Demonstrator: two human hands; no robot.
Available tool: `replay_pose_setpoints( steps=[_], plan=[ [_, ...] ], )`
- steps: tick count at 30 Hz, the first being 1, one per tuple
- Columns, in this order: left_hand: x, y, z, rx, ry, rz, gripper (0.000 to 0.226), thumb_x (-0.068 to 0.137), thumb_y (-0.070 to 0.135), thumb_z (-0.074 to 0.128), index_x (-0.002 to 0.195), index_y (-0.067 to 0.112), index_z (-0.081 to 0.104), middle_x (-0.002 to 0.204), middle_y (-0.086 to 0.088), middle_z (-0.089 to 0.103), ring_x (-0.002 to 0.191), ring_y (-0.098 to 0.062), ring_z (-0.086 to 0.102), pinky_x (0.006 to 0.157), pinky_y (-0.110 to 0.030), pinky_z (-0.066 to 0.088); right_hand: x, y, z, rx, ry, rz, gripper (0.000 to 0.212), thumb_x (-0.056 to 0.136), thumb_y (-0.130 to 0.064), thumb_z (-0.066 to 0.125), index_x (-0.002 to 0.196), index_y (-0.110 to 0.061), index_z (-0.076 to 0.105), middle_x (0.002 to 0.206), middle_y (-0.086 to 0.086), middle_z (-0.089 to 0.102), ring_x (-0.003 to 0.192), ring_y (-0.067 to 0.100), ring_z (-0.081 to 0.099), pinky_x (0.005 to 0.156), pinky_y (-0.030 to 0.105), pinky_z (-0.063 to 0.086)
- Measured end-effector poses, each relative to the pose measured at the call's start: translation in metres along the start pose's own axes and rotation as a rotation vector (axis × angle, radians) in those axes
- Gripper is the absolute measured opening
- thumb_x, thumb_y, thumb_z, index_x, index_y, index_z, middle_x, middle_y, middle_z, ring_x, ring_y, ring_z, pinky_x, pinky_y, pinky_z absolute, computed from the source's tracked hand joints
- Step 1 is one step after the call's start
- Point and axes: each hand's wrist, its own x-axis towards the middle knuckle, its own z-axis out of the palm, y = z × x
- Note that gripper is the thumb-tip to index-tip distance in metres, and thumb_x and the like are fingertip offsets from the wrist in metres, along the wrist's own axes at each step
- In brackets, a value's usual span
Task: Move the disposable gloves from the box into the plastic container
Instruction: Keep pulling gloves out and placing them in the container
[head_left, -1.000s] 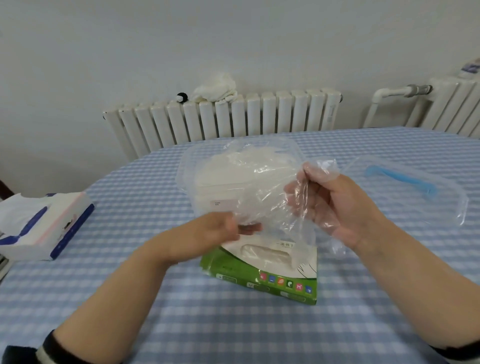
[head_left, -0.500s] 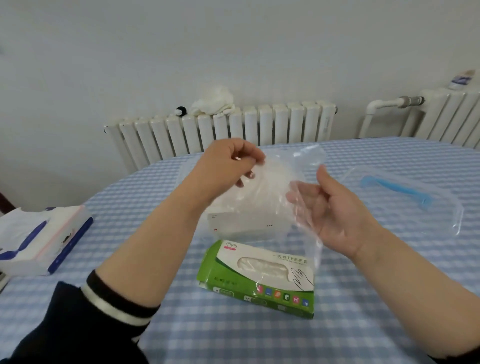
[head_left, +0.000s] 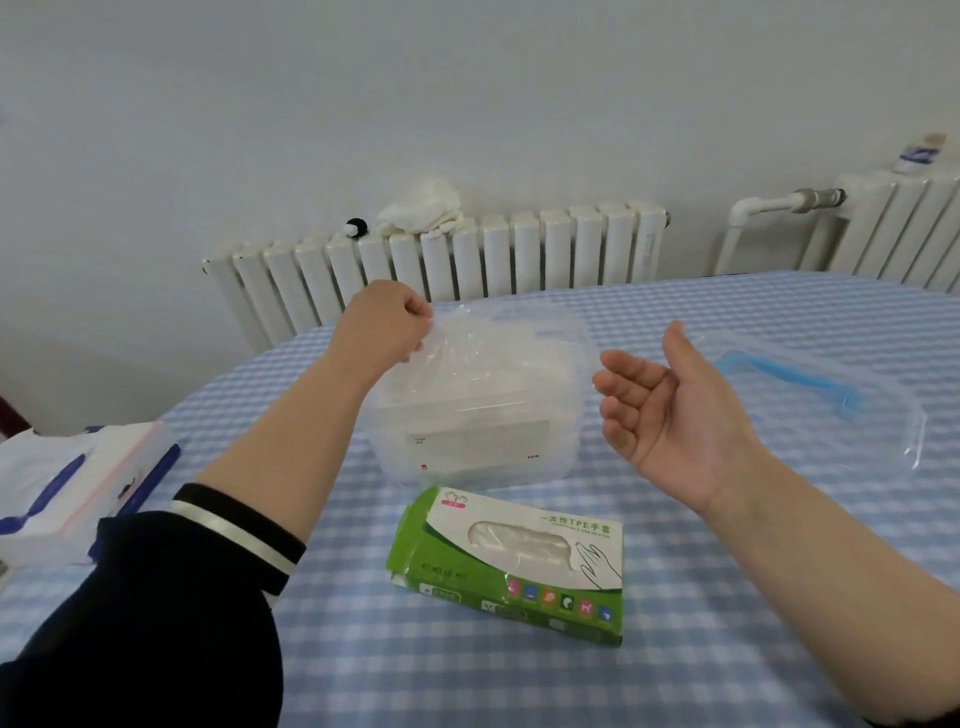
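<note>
Above the plastic container (head_left: 475, 410), your left hand (head_left: 387, 325) pinches a glove (head_left: 498, 338) with its fingers; your right hand (head_left: 670, 400), fingers apart, waits beside it.

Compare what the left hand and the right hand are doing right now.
The left hand is curled, pinching a clear disposable glove over the plastic container; the right hand holds nothing.
The left hand shows its back, fingers closed; the right hand is palm up, fingers relaxed.
The left hand is at the container's far left rim; the right hand hovers beside its right side.
Both are bare and raised above the table.
</note>
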Motion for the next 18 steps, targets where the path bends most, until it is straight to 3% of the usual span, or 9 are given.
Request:
replay_pose_setpoints(
  steps=[2,6,8,10,12,14,16,18],
  plan=[
    [0.000,-0.005,-0.001,0.142,0.004,0.044,0.013,0.093,0.012,0.054,0.094,0.016,0.066,0.092,0.005,0.063,0.082,-0.016,0.063,0.079,-0.032,0.053,0.000,0.001,0.000,-0.021,-0.011,0.004,0.060,0.096,-0.057,0.039,0.079,-0.007,0.069,0.066,0.007,0.068,0.046,0.014,0.061,0.041,0.021,0.050],
    [-0.001,-0.015,-0.003,0.344,-0.006,0.085,0.014,0.092,0.015,0.053,0.094,0.024,0.063,0.092,0.005,0.055,0.085,-0.017,0.053,0.077,-0.028,0.040,0.000,0.003,0.000,-0.174,-0.054,0.038,0.046,0.098,-0.044,0.045,0.081,-0.008,0.068,0.066,0.007,0.069,0.045,0.013,0.061,0.040,0.020,0.049],
    [-0.005,-0.019,-0.003,0.418,-0.024,0.079,0.010,0.094,0.024,0.056,0.099,0.023,0.064,0.099,0.002,0.058,0.100,-0.022,0.053,0.085,-0.030,0.041,-0.002,0.004,0.001,-0.400,-0.111,0.048,0.035,0.098,-0.036,0.050,0.083,-0.008,0.066,0.067,0.007,0.069,0.044,0.012,0.060,0.040,0.020,0.048],
    [-0.009,-0.025,-0.003,0.458,-0.046,0.058,0.024,0.095,0.036,0.057,0.112,0.021,0.065,0.119,0.001,0.059,0.124,-0.026,0.043,0.099,-0.037,0.037,-0.005,0.008,0.001,-0.742,-0.217,0.018,0.024,0.095,-0.029,0.057,0.088,-0.008,0.067,0.070,0.007,0.070,0.048,0.011,0.058,0.046,0.021,0.048],
    [-0.008,-0.033,-0.004,0.451,-0.021,0.077,0.029,0.095,0.043,0.053,0.110,0.022,0.067,0.125,-0.001,0.058,0.127,-0.030,0.039,0.102,-0.041,0.035,-0.008,0.016,0.002,-1.036,-0.345,-0.039,0.011,0.090,-0.022,0.065,0.090,-0.012,0.069,0.073,0.001,0.071,0.056,0.008,0.058,0.054,0.020,0.050],
    [-0.005,-0.044,-0.006,0.412,0.009,0.105,0.033,0.097,0.044,0.043,0.099,0.023,0.069,0.117,0.000,0.061,0.124,-0.030,0.044,0.101,-0.039,0.032,-0.008,0.026,0.001,-1.267,-0.424,-0.144,0.002,0.086,-0.022,0.071,0.088,-0.023,0.072,0.079,-0.012,0.070,0.068,0.000,0.059,0.065,0.016,0.050],
    [-0.006,-0.046,-0.010,0.264,0.039,0.061,0.037,0.100,0.038,0.035,0.092,0.027,0.069,0.110,0.001,0.062,0.127,-0.028,0.044,0.104,-0.037,0.026,-0.004,0.036,-0.002,-1.503,-0.483,-0.258,0.007,0.086,-0.030,0.071,0.090,-0.036,0.070,0.095,-0.022,0.063,0.089,-0.006,0.056,0.082,0.016,0.046],
    [-0.012,-0.042,-0.013,0.088,0.068,-0.007,0.037,0.103,0.031,0.035,0.098,0.025,0.071,0.114,-0.001,0.064,0.131,-0.027,0.041,0.113,-0.039,0.025,-0.002,0.044,-0.004,-1.635,-0.553,-0.289,0.011,0.089,-0.033,0.066,0.096,-0.042,0.067,0.113,-0.023,0.052,0.109,-0.006,0.047,0.095,0.020,0.039]
  ],
)
